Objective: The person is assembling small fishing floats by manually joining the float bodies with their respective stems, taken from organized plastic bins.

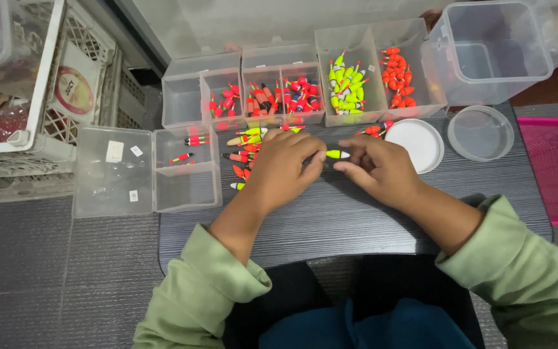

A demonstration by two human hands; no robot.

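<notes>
Seen from the head camera, the left hand (283,165) and right hand (376,167) meet at mid-surface, fingers curled, pinching one yellow-green fishing float (337,154) between them. Its long axis runs hand to hand, parallel to the surface's far edge, where sorted clear bins (305,77) stand.

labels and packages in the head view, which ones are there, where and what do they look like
Round label: on a packet in the white crate, far left; red ring, pale centre.
Two small stickers: on the clear lid left of the left hand; white, squarish.
Third sticker: same lid, lower; small, white.
No screens or signs.
</notes>
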